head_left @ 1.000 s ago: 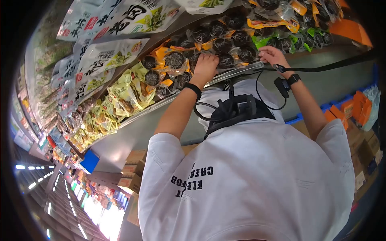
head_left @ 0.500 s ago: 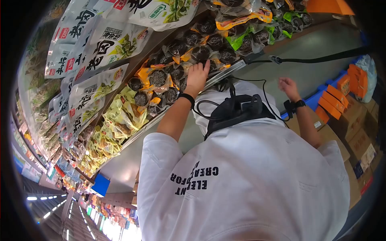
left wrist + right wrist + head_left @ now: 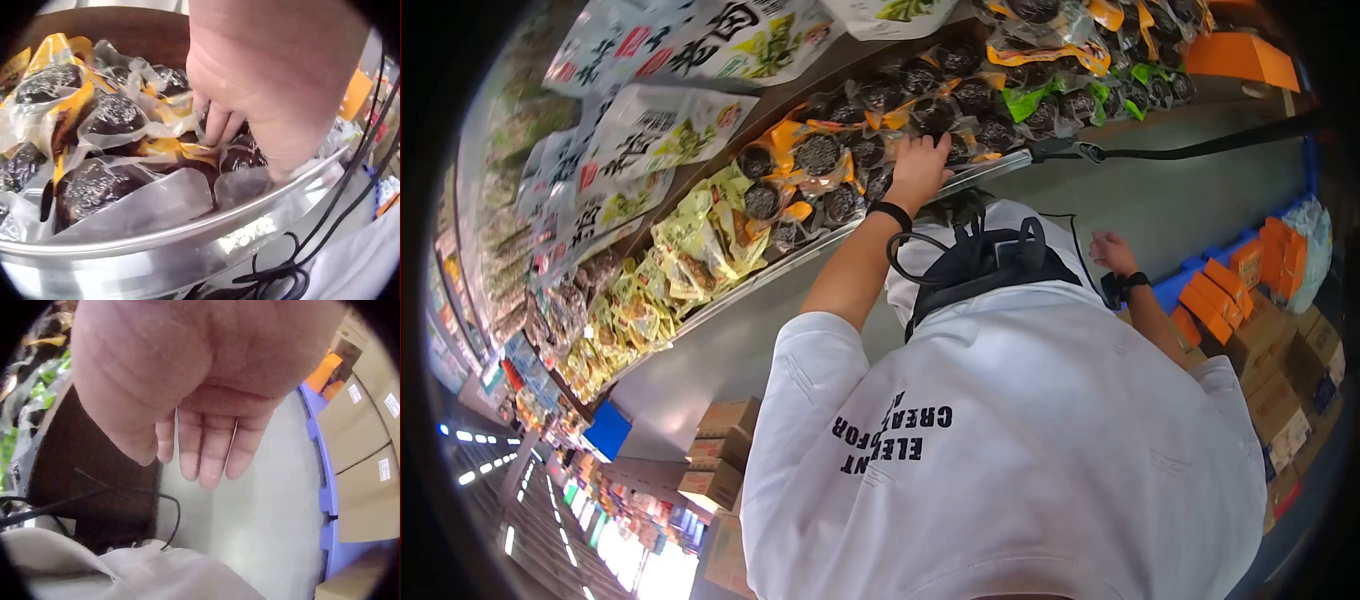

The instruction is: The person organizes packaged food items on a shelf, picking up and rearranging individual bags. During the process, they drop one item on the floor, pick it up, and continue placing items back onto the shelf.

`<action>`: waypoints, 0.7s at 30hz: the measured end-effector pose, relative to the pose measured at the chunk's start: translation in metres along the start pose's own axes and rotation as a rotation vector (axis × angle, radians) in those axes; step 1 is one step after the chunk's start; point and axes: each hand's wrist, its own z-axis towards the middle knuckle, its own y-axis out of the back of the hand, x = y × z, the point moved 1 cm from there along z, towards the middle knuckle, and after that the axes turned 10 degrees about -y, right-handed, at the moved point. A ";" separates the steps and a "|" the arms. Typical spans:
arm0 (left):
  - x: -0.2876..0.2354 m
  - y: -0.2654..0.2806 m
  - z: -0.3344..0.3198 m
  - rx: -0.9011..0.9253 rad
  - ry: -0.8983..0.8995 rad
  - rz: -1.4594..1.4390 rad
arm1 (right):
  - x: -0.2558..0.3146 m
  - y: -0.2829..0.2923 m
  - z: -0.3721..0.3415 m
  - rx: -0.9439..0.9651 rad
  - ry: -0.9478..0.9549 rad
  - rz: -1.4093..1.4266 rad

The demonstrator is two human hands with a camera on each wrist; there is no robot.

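Bagged dark round items (image 3: 817,155) with orange wrapper parts fill the shelf front. My left hand (image 3: 921,172) rests on them beside the metal rail. In the left wrist view, the fingers of the left hand (image 3: 269,81) reach down among clear-wrapped packs (image 3: 94,187), and the thumb is near the rail (image 3: 187,240); the fingertips are partly hidden. Off the shelf, my right hand (image 3: 1112,254) hangs with nothing in it. Its fingers are loosely extended in the right wrist view, where the hand (image 3: 200,381) is above the grey floor.
Yellow packets (image 3: 700,250) lie left of the dark items, with large white pouches (image 3: 660,140) behind. Green-trimmed packs (image 3: 1040,105) are to the right. Cartons (image 3: 1270,350) and orange boxes (image 3: 1215,300) stand at right by a blue pallet (image 3: 325,487). A black strap (image 3: 1200,150) and cables hang near the body.
My right hand has left the shelf edge and moved down and away from it. The left hand remains on the packs, with its fingers slightly shifted. The head view has swayed.
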 end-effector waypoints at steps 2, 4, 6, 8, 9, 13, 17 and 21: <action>0.004 0.011 -0.024 -0.345 -0.082 -0.001 | 0.010 -0.010 0.014 0.050 0.050 -0.080; 0.015 0.015 -0.055 -0.399 -0.067 -0.077 | 0.017 -0.014 0.031 0.098 0.082 -0.060; 0.027 0.017 -0.092 -0.565 0.091 -0.137 | 0.023 -0.030 0.035 0.142 0.118 -0.034; 0.034 0.017 -0.137 -0.557 0.219 -0.162 | 0.029 -0.049 0.021 -0.031 0.143 -0.125; 0.034 0.013 -0.160 -0.589 0.268 -0.129 | 0.023 -0.053 0.027 -0.025 0.159 -0.112; 0.040 -0.045 -0.247 -0.621 0.471 -0.256 | -0.005 -0.063 0.063 0.045 0.237 -0.114; 0.027 -0.087 -0.314 -0.612 0.687 -0.373 | -0.014 -0.095 0.045 -0.005 0.228 -0.064; 0.019 -0.135 -0.365 -0.616 0.822 -0.323 | 0.018 -0.108 0.044 0.199 0.201 0.117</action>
